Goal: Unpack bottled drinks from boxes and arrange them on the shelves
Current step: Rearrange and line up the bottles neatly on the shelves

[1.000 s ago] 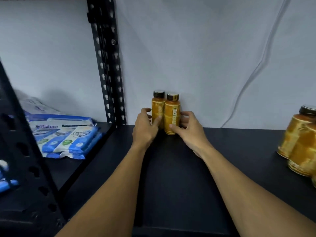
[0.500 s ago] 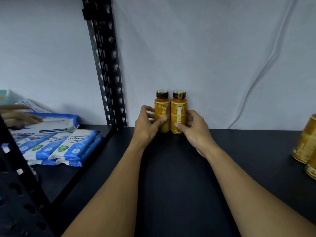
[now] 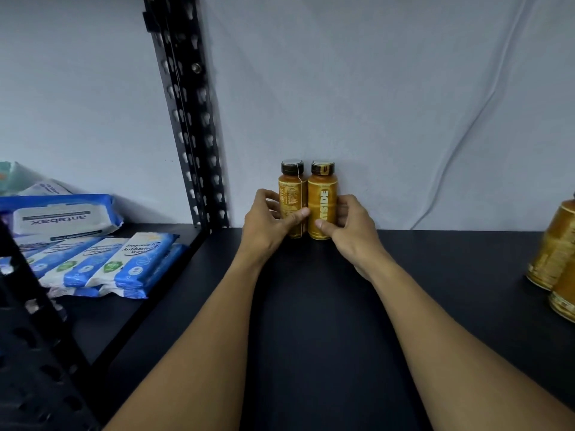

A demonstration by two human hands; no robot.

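Bottles (image 3: 321, 185), two of them with amber bodies and dark caps, are stood upright and touching at the back of the black shelf (image 3: 311, 321), against the pale wall (image 3: 373, 88). Their long axes are vertical, with the caps up.

On the right bottle (image 3: 322, 197) the pale letters "TSIDE" are read running up the side; the start of the word is hidden by a thumb. On the left bottle (image 3: 291, 194) only a block of fine print and a label seam are shown, too small to be read.

The left bottle is gripped by the left hand (image 3: 264, 222), the thumb laid across its front and the fingers curled round its far side. The right bottle is gripped by the right hand (image 3: 353, 227) in the same way.

Beyond the post (image 3: 186, 113), wipe packs (image 3: 137, 259) marked "Fragrance F…" and "Antibacterial Wipes" are laid flat, and "antabax" is seen upside down on a larger pack (image 3: 59, 217). More amber bottles (image 3: 557, 253) are cut off by the right edge.

Since half a second ago the pair has been kept in place with both grips unchanged. Another person's hand, then seen over the larger pack, is gone, so that its lid is now uncovered.
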